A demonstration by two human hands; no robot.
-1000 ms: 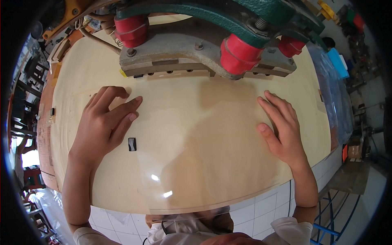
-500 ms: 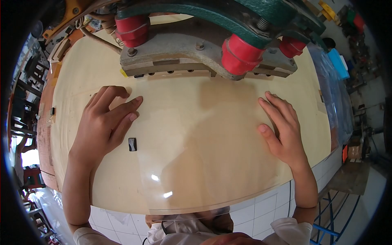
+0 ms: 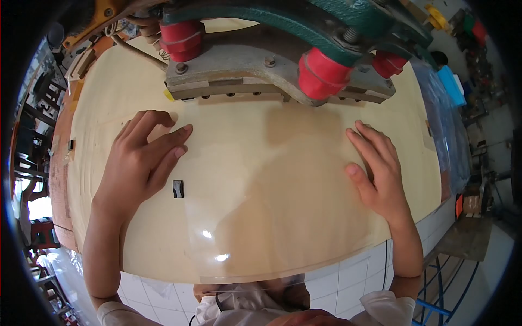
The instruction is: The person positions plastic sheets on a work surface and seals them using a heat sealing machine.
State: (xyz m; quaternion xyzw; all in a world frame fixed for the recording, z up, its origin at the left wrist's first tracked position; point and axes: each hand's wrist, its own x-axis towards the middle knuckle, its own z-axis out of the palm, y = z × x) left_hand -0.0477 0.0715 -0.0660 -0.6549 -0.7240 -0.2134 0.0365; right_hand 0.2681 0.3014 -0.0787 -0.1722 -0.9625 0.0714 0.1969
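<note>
A clear, glossy plastic sheet (image 3: 228, 217) lies over the cream table cover, its near edge reaching past the table's front. My left hand (image 3: 142, 157) rests by the sheet's left side, index finger and thumb apart and the other fingers bent; I see nothing in it. On the right part of the sheet my right hand (image 3: 378, 168) lies with fingers stretched out and thumb spread, holding nothing. Just right of my left wrist is a small black rectangular piece (image 3: 178, 188) with a grey face.
Beyond my hands a heavy metal press head (image 3: 228, 68) with red mounts (image 3: 324, 73) and a green frame (image 3: 261, 19) hangs low over the table. Bluish plastic film (image 3: 443, 125) covers the right side. A wooden-topped stool (image 3: 462, 236) stands at the lower right.
Almost nothing moves. Both hands keep their pose on the sheet, and the view shifts slightly.
</note>
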